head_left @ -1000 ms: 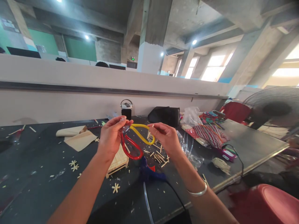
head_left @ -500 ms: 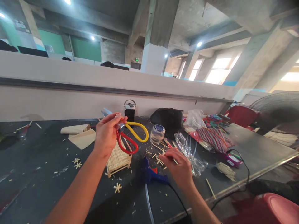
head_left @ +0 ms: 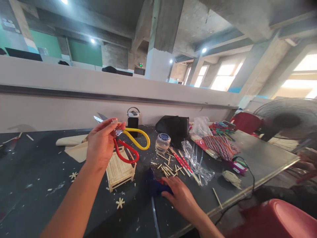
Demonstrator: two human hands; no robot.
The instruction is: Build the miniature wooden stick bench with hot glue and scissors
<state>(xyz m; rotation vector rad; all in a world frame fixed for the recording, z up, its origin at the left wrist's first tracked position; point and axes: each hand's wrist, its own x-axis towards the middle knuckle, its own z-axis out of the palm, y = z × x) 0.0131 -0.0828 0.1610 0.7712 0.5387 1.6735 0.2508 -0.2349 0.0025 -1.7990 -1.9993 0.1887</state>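
My left hand (head_left: pixel 101 143) gripped the scissors (head_left: pixel 118 132), handles overhanging the stick frame (head_left: pixel 121 170). My right hand (head_left: pixel 182 195) lay at the handle of the glue gun (head_left: pixel 153 187) on the desk (head_left: pixel 81 201); whether its fingers were closed, I could not tell. Sound handling called for fingers behind the nozzle, blades pointing away.

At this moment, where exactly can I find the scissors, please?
In the head view, the scissors are left of centre, held in the left hand above the desk, with the red handle overlapping the small stick frame from this viewpoint.
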